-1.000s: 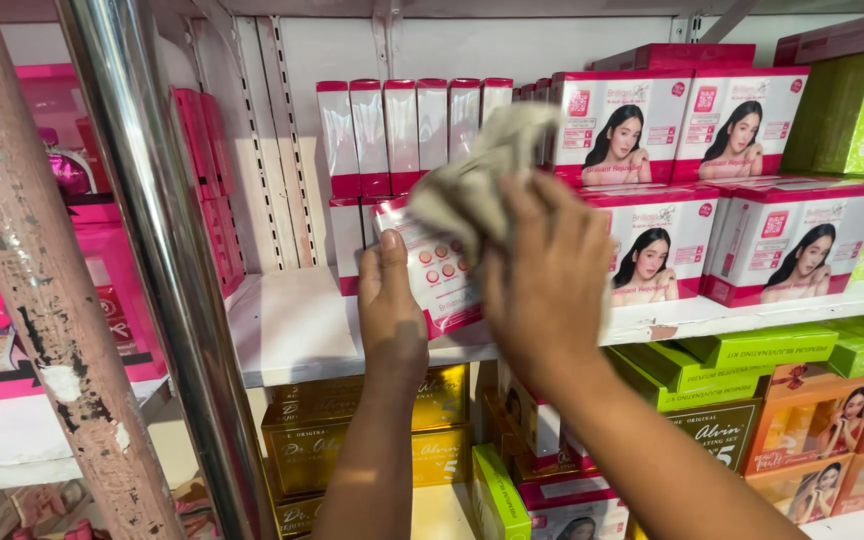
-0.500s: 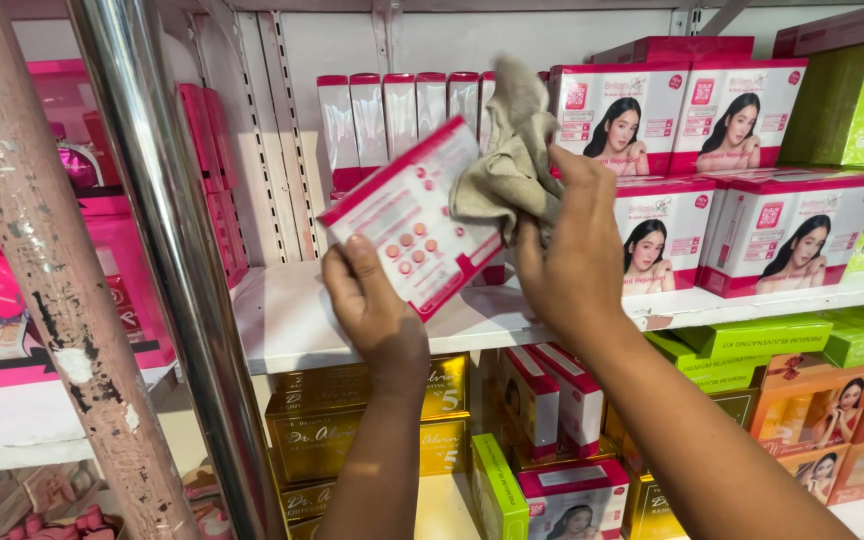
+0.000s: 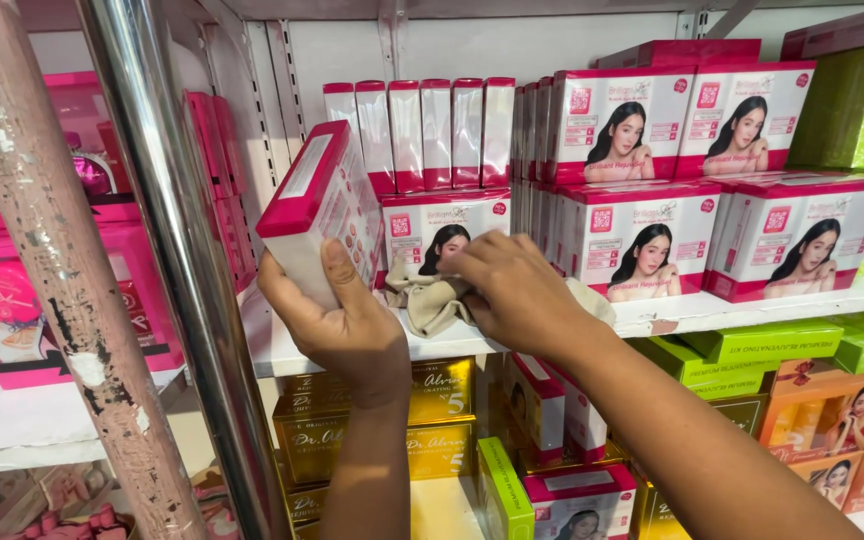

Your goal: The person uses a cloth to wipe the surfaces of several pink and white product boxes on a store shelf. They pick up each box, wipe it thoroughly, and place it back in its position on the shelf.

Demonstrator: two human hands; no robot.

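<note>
The left hand (image 3: pixel 347 325) gripped a light, stiff pink-and-white box (image 3: pixel 317 205) by its lower end above the shelf (image 3: pixel 752 305) front edge, while the right hand (image 3: pixel 517 290) pressed a soft cloth (image 3: pixel 432 300) there.

Pink-and-white box (image 3: pixel 317 205) held tilted at the shelf's left end, pink top edge up. Behind it, a row of slim white boxes with pink caps (image 3: pixel 417 130) stands upright. To the right, stacked pink-and-white portrait boxes (image 3: pixel 642 235). Green boxes (image 3: pixel 852 105) far right, gold boxes (image 3: pixel 432 415) on the shelf below.
</note>
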